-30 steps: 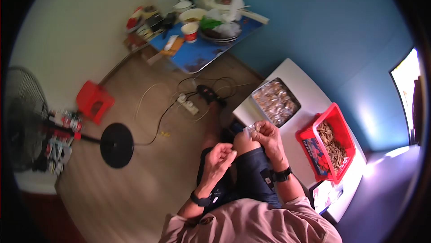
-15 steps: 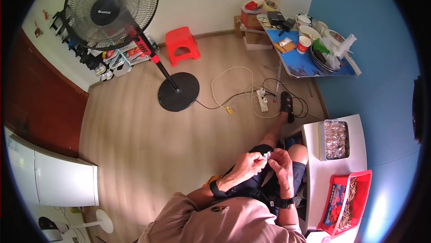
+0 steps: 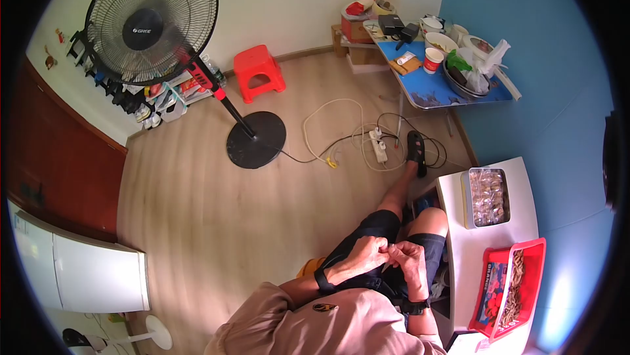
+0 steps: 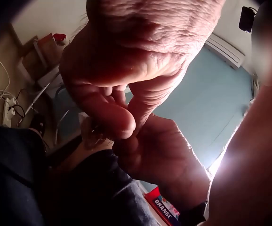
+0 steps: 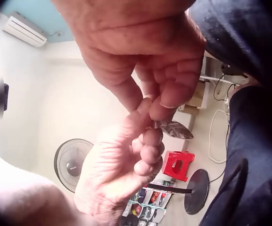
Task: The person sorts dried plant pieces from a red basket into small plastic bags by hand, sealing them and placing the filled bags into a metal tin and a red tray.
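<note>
A small clear plastic packet (image 5: 177, 130) with something dark inside is pinched between both hands, above the lap. My left hand (image 3: 365, 256) has thumb and fingertips closed on its edge. Meeting it fingertip to fingertip, my right hand (image 3: 409, 263) pinches the packet too. The fingers largely hide the packet in the head view. To the right, on a white cabinet (image 3: 459, 250), a metal tin (image 3: 468, 201) is filled with similar wrapped packets. Nearer me on the cabinet, a red plastic basket (image 3: 533, 289) holds a pile of brown, stick-like pieces (image 3: 515, 283).
A standing fan (image 3: 143, 29) and a red stool (image 3: 258, 73) are at the far left. A power strip (image 3: 378, 146) with loose cables lies by the foot. A blue folding table (image 3: 426, 92) carries bowls, a paper cup (image 3: 432, 60) and bags.
The hands were apart, with the packet in the right hand near the tin. They have come together over the lap, both pinching the packet. The head view has swung left.
</note>
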`<state>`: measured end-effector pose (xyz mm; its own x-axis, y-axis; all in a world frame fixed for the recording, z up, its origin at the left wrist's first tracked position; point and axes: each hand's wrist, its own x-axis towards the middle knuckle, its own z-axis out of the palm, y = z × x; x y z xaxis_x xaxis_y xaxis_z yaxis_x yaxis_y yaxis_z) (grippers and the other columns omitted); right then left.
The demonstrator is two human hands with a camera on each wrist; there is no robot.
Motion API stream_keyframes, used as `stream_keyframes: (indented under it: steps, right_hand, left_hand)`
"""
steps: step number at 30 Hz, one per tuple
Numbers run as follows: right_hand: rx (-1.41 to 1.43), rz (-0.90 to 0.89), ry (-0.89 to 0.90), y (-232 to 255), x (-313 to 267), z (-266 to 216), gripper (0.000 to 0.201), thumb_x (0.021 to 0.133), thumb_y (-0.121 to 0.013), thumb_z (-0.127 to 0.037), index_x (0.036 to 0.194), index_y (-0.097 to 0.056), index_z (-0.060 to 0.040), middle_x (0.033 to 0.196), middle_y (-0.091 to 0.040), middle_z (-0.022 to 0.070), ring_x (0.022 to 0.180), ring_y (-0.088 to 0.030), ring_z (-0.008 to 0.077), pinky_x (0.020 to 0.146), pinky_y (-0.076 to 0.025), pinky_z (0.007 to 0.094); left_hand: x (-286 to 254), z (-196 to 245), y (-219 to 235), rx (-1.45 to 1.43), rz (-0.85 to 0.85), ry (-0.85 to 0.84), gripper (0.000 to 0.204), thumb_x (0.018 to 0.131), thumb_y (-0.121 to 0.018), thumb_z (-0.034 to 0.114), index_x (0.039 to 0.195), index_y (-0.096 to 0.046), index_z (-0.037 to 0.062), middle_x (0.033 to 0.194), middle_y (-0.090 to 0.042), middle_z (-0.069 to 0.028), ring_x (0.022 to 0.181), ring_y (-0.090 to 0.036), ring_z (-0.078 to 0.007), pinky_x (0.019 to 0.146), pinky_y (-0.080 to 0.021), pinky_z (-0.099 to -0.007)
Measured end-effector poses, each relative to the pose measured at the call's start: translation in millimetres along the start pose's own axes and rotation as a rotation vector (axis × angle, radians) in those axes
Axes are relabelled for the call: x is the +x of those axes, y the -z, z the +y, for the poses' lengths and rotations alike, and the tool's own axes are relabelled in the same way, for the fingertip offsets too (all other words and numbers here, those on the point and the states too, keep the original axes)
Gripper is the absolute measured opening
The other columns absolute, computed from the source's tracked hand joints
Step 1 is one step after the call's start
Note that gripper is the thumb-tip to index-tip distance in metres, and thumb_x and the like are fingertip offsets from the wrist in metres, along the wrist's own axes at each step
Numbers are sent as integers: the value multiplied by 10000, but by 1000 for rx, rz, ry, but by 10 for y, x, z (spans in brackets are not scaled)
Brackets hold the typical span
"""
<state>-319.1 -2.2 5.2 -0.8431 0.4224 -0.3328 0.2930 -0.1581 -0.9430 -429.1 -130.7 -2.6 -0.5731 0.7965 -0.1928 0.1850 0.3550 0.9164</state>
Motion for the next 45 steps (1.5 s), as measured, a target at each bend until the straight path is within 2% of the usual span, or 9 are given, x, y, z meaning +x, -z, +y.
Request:
stream_keyframes:
  steps: [8,13,20,23,25,29,34,36,45]
  right_hand:
    - [71,5,-61,51,-35,-31,198,904,-619,-135,772,-672,2,671,-659,50,566,-586,93,533,-459,215]
    - [110,2,-101,93,-29,31,191,922,-589,-122,802,-663,6,681,-657,57,573,-604,99,535,-487,224]
    - [-3,57,-40,48,-55,2,170,909,-573,-92,810,-647,23,685,-662,70,574,-617,116,540,-492,228]
    - [-392,125,125,54,-139,-64,166,895,-578,-88,826,-654,43,684,-666,81,572,-618,122,537,-482,243]
    - [-489,167,119,48,-189,-126,156,876,-593,-80,841,-663,55,671,-655,81,577,-618,123,542,-478,257]
    - [-675,222,329,101,-251,-83,150,863,-616,-81,834,-672,55,651,-638,73,574,-605,116,552,-484,262]
    - [-42,426,225,272,-323,1,234,931,-616,-172,1083,-615,5,855,-628,12,680,-556,74,601,-443,212]
    - [28,551,222,408,-333,35,323,953,-589,-175,1206,-543,21,887,-588,19,707,-521,73,610,-428,211]
    - [747,590,191,1084,-812,188,223,977,-549,-209,927,-613,-1,758,-639,61,555,-561,75,411,-405,178]
  left_hand:
    - [18,57,70,-237,-150,-34,285,795,-718,240,714,-567,14,663,-608,-60,629,-581,-136,565,-452,-304]
    - [47,-1,67,-613,-367,211,284,846,-700,284,704,-527,108,649,-532,22,589,-484,-64,520,-368,-222]
    - [131,-163,-23,-760,-325,306,262,868,-678,263,703,-536,116,636,-522,43,571,-467,-49,506,-356,-211]
    - [141,-131,-70,-509,-162,144,189,842,-661,183,720,-552,87,622,-571,-22,551,-544,-123,490,-392,-262]
    - [129,-23,-96,161,38,-35,104,798,-627,104,738,-555,60,654,-611,-117,580,-616,-244,502,-437,-338]
    - [205,25,-236,-38,-14,-148,71,771,-583,9,817,-535,33,730,-641,-188,672,-629,-409,570,-476,-461]
    - [338,348,-328,-341,-203,-134,98,862,-531,-24,948,-552,20,693,-598,-43,616,-574,-94,506,-490,-277]
    - [422,473,-371,-466,-373,-106,77,935,-509,38,964,-577,17,789,-606,-32,712,-596,-98,574,-528,-246]
    - [680,977,-875,-776,-678,-122,100,939,-578,117,963,-601,23,850,-615,-24,763,-603,-98,657,-526,-242]
